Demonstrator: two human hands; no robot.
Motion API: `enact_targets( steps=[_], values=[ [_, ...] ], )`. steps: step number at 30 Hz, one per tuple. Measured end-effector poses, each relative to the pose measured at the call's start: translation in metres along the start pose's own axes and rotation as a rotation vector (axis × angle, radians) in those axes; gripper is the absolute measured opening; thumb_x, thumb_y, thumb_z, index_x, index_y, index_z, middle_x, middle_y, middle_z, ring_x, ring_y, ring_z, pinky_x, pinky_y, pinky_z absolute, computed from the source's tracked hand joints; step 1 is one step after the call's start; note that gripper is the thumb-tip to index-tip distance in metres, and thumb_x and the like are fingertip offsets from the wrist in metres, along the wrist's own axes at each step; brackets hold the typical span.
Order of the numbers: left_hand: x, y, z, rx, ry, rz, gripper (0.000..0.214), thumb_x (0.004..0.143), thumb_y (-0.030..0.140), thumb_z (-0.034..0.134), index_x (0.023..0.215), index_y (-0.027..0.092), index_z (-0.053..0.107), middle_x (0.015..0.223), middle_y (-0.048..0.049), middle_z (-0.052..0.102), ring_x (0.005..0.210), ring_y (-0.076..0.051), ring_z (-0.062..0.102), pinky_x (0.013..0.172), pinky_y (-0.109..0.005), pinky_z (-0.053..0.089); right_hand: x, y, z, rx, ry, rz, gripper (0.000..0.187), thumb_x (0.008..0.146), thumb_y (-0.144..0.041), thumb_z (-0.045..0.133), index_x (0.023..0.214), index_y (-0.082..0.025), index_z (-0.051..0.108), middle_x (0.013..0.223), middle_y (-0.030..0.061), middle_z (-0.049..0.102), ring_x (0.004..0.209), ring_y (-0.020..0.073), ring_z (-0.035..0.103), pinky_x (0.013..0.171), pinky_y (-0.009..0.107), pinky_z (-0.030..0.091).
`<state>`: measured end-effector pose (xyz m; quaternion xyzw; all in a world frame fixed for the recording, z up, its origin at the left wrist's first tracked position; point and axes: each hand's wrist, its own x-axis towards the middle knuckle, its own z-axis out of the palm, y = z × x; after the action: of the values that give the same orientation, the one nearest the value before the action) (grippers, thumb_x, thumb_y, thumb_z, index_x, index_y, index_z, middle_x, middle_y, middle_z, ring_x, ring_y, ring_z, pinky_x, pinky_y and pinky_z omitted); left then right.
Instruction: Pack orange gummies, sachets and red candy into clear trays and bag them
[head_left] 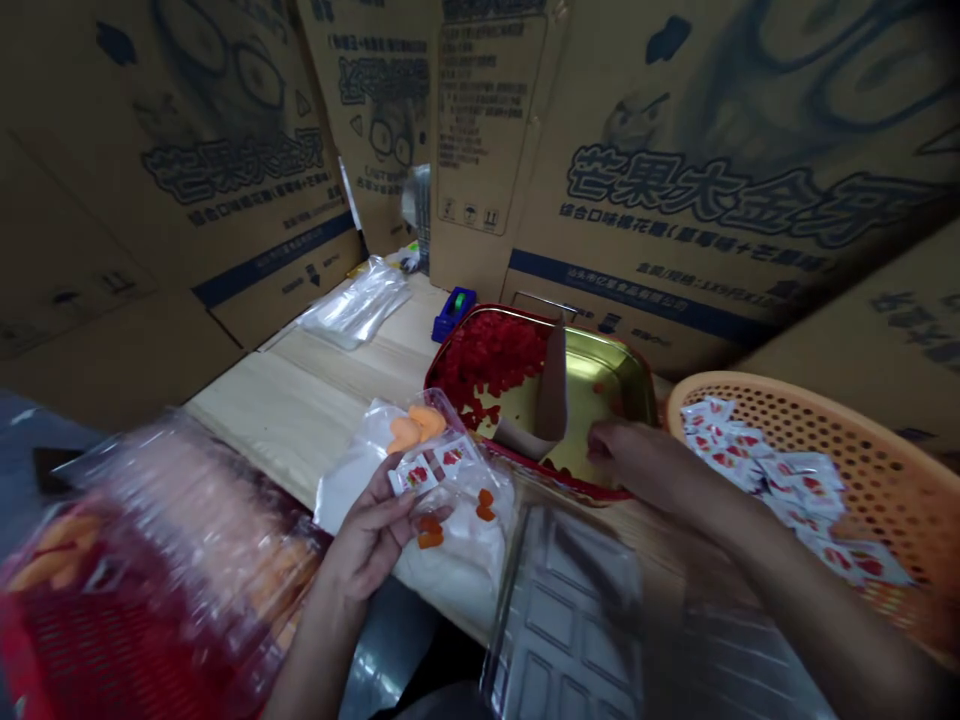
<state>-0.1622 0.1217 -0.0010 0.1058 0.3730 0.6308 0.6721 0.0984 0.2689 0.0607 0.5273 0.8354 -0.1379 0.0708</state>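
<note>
My left hand (377, 535) is closed at the edge of clear plastic packaging (469, 540). Two white sachets (416, 474) with red print, peach-orange pieces (417, 428) and small darker orange pieces (485, 505) lie in or on that plastic. My right hand (626, 455) reaches into the near right side of a gold-coloured metal tray (600, 370); its fingers are bent together, and what they hold, if anything, is hidden. A cardboard divider (553, 390) stands in this tray, with a heap of small red pieces (491, 350) on its left.
An orange perforated basket (840, 420) with several printed sachets stands on the right. Stacked clear compartment trays (562, 610) lie in front. A red basket (82, 650) with bagged peach-orange pieces is at left. Clear bags (360, 300) and a blue tape dispenser (453, 313) lie behind, before cardboard boxes (480, 130).
</note>
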Motion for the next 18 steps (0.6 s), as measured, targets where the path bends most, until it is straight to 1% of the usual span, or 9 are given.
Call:
enact_targets(
  steps=[3, 5, 7, 8, 10, 13, 14, 15, 18],
  values=[
    [-0.001, -0.002, 0.001, -0.012, -0.031, 0.004, 0.059, 0.071, 0.003, 0.060, 0.121, 0.029, 0.045, 0.114, -0.0029, 0.060, 0.092, -0.021, 0.064, 0.085, -0.043, 0.051, -0.024, -0.045, -0.006, 0.290, 0.133, -0.270, 0.010, 0.079, -0.025, 0.052, 0.072, -0.026, 0.059, 0.078, 0.0032, 0.064, 0.067, 0.0187, 0.059, 0.056, 0.030, 0.044],
    [-0.003, -0.002, 0.001, -0.013, -0.051, 0.014, 0.061, 0.072, 0.003, 0.059, 0.124, 0.031, 0.043, 0.118, -0.0034, 0.059, 0.094, -0.021, 0.063, 0.085, -0.043, 0.051, -0.035, -0.076, -0.003, 0.376, 0.102, -0.448, 0.010, 0.080, -0.025, 0.052, 0.075, -0.027, 0.060, 0.082, 0.0021, 0.063, 0.072, 0.0172, 0.059, 0.060, 0.028, 0.046],
    [-0.005, -0.002, 0.001, -0.016, -0.065, 0.020, 0.061, 0.073, 0.004, 0.059, 0.125, 0.030, 0.042, 0.121, -0.0047, 0.057, 0.100, -0.023, 0.061, 0.088, -0.043, 0.049, -0.034, -0.097, 0.000, 0.391, 0.052, -0.556, 0.011, 0.082, -0.024, 0.051, 0.079, -0.028, 0.061, 0.089, 0.0021, 0.064, 0.080, 0.0164, 0.059, 0.066, 0.027, 0.047],
    [-0.006, -0.001, 0.000, -0.019, -0.063, 0.021, 0.060, 0.073, 0.004, 0.059, 0.125, 0.029, 0.042, 0.123, -0.0054, 0.056, 0.104, -0.024, 0.059, 0.089, -0.043, 0.048, -0.029, -0.102, 0.000, 0.379, 0.053, -0.562, 0.012, 0.083, -0.025, 0.050, 0.080, -0.027, 0.062, 0.090, 0.0018, 0.064, 0.081, 0.0158, 0.059, 0.067, 0.026, 0.047],
    [-0.008, 0.000, -0.002, -0.028, -0.048, 0.019, 0.060, 0.073, 0.005, 0.060, 0.125, 0.028, 0.041, 0.124, -0.0063, 0.055, 0.107, -0.025, 0.058, 0.090, -0.044, 0.047, -0.006, -0.102, -0.005, 0.336, 0.120, -0.490, 0.016, 0.086, -0.026, 0.047, 0.081, -0.025, 0.062, 0.088, 0.0018, 0.065, 0.080, 0.0149, 0.060, 0.069, 0.025, 0.046],
    [-0.009, 0.002, -0.006, -0.042, -0.025, 0.011, 0.059, 0.073, 0.005, 0.060, 0.123, 0.028, 0.042, 0.124, -0.0065, 0.056, 0.108, -0.027, 0.057, 0.091, -0.044, 0.046, 0.047, -0.086, -0.017, 0.224, 0.228, -0.327, 0.020, 0.085, -0.017, 0.043, 0.083, -0.018, 0.063, 0.088, 0.0067, 0.066, 0.082, 0.0168, 0.060, 0.071, 0.026, 0.043],
    [-0.010, 0.002, -0.007, -0.048, -0.023, 0.007, 0.057, 0.073, 0.005, 0.060, 0.122, 0.027, 0.042, 0.124, -0.0067, 0.056, 0.108, -0.027, 0.057, 0.091, -0.044, 0.046, 0.066, -0.080, -0.019, 0.129, 0.188, -0.267, 0.020, 0.082, -0.013, 0.044, 0.084, -0.016, 0.064, 0.090, 0.0084, 0.066, 0.083, 0.0180, 0.060, 0.071, 0.026, 0.043],
    [-0.010, 0.002, -0.007, -0.056, -0.021, 0.005, 0.056, 0.073, 0.004, 0.060, 0.122, 0.027, 0.043, 0.124, -0.0068, 0.056, 0.109, -0.027, 0.057, 0.092, -0.044, 0.045, 0.084, -0.076, -0.020, 0.050, 0.087, -0.218, 0.021, 0.079, -0.009, 0.046, 0.084, -0.014, 0.065, 0.091, 0.0101, 0.067, 0.085, 0.0191, 0.061, 0.069, 0.026, 0.043],
    [-0.011, 0.000, -0.008, -0.071, -0.008, 0.004, 0.057, 0.074, 0.004, 0.059, 0.123, 0.027, 0.041, 0.125, -0.0064, 0.056, 0.110, -0.025, 0.056, 0.094, -0.042, 0.045, 0.123, -0.075, -0.011, -0.008, -0.028, -0.199, 0.015, 0.072, -0.006, 0.053, 0.075, -0.011, 0.067, 0.079, 0.0108, 0.068, 0.077, 0.0195, 0.063, 0.063, 0.024, 0.044]
  ],
)
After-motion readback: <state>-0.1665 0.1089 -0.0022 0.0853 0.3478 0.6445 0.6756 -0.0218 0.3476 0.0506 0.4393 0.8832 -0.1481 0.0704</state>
